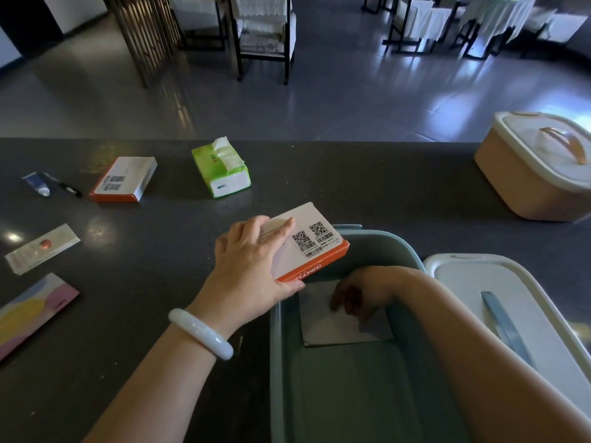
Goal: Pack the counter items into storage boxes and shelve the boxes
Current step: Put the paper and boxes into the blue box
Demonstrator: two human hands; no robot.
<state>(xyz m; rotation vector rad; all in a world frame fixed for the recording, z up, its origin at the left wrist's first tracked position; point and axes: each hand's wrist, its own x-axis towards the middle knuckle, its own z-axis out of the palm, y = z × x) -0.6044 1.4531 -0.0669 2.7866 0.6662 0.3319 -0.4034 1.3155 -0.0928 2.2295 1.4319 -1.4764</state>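
Orange-edged box sits gripped in our left hand over the bin rim, ready to drop in; our right hand presses a card flat inside, fingers loosely bent.

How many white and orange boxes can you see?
2. One orange box is in the left hand, above the open green bin. The other lies far left on the counter. More may be hidden.

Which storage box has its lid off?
The grey-green storage box nearest the person; its lid lies beside it. The peach box is closed.
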